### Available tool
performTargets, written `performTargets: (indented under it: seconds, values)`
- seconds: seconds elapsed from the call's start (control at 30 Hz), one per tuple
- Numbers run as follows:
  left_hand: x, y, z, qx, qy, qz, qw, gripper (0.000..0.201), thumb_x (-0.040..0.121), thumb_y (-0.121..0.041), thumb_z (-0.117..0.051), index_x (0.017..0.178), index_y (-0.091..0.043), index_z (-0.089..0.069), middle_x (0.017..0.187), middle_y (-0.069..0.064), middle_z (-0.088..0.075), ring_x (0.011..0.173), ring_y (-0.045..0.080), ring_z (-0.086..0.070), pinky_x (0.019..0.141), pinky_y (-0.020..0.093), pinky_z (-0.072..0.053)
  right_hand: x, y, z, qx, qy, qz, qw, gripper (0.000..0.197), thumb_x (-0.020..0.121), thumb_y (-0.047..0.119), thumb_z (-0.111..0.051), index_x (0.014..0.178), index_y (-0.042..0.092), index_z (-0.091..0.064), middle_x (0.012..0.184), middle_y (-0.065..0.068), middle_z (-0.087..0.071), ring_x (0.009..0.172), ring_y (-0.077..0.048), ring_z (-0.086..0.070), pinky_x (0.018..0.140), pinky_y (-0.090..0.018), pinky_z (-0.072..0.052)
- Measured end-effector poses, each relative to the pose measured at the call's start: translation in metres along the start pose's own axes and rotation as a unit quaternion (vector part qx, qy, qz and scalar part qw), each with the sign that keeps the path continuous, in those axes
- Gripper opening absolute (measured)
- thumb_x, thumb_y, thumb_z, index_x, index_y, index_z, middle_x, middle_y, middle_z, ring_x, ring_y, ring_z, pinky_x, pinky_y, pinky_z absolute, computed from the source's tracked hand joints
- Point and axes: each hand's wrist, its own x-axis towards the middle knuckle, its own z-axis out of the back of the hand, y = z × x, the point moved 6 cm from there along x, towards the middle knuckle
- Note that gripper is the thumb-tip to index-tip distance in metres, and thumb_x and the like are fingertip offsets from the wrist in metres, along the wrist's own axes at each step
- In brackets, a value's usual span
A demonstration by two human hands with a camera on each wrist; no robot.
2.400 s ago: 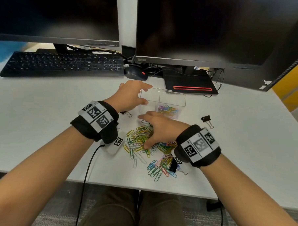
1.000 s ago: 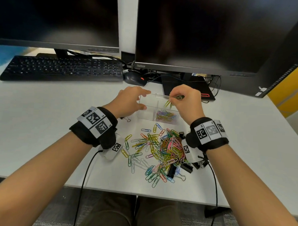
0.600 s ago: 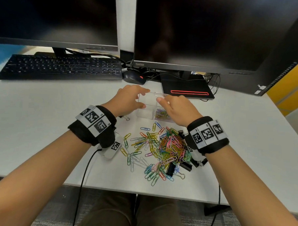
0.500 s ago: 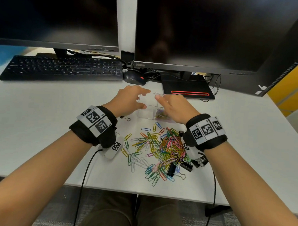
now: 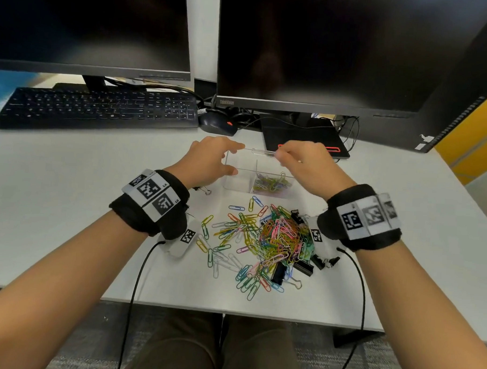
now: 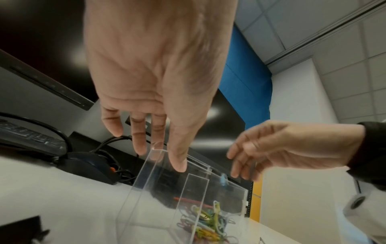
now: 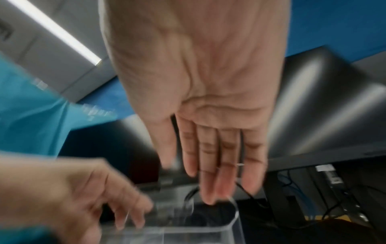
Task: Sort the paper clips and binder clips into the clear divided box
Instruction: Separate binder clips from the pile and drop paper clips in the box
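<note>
The clear divided box stands on the white desk past a pile of coloured paper clips. My left hand grips the box's left end, thumb on the near side and fingers on the far rim; in the left wrist view the left hand has its thumb on the box rim. My right hand hovers over the right compartment, fingers straight and holding nothing, as the right hand also shows. Coloured paper clips lie in that compartment. Black binder clips sit at the pile's right edge.
One binder clip lies by my left wrist. A keyboard, a mouse and two dark monitors stand behind the box. The near desk edge runs just below the pile.
My right hand, which pinched paper clips above the box a second ago, let them go into the right compartment and now stands open over it. The left hand has stayed on the box.
</note>
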Motion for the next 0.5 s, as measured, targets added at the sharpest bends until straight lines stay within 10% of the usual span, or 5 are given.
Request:
performTargets:
  seconds: [0.13,0.27,0.5]
  values:
    - [-0.014,-0.023,0.010,0.093,-0.036,-0.021,0.995,0.070,0.081,-0.040,-0.070,0.142,-0.024,-0.039,0.143,0.001,-0.042,0.130,0.025,-0.035,0.105,0.044,-0.031,-0.034,-0.039,0.013,0.003,0.063,-0.110,0.992,0.047,0.081,0.033,-0.071,0.122,0.020,-0.056,0.116,-0.005,-0.058,0.093,-0.017,-0.055,0.078,-0.029,-0.041]
    - [-0.046,-0.053,0.018,0.060,-0.063,-0.065,0.994,0.055,0.079,-0.042,-0.072,0.126,-0.022,-0.051,0.120,0.000,-0.054,0.102,0.019,-0.050,0.087,0.035,-0.045,-0.089,-0.080,-0.001,-0.029,0.222,-0.256,0.940,0.094,0.061,0.039,-0.085,0.140,0.026,-0.036,0.135,-0.005,-0.038,0.112,-0.026,-0.053,0.086,-0.033,-0.048]
    - [-0.087,-0.014,-0.019,0.142,0.259,0.107,0.949,0.064,0.063,-0.033,-0.087,0.112,-0.011,-0.052,0.107,0.007,-0.060,0.080,0.025,-0.065,0.062,0.032,-0.052,-0.117,-0.088,-0.031,-0.018,0.284,-0.286,0.915,0.086,0.057,0.024,-0.087,0.129,0.026,-0.039,0.122,-0.005,-0.035,0.093,-0.027,-0.061,0.073,-0.045,-0.060]
